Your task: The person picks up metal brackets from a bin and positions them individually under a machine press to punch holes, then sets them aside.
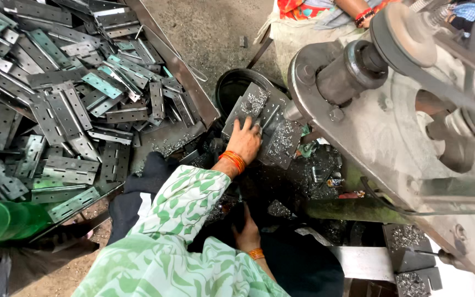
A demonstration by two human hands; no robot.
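My left hand [244, 140], in a green-and-white patterned sleeve with orange bangles at the wrist, lies fingers forward on a grey perforated hinge plate [268, 113]. It holds the plate against the machine's work spot. Curly metal shavings [283, 137] cover the plate and the bed around it. My right hand [247, 231], also with an orange bangle, sits lower and nearer to me in a dark, shadowed area. Its fingers point down and are partly hidden, so I cannot tell what it holds.
A metal tray [180, 69] at the left is heaped with several grey hinge plates [67, 104]. A black round bucket [232, 85] stands behind the held plate. A large machine with shaft, pulley and belt [391, 38] fills the right. Another person's bangled arm [365, 15] shows at the top.
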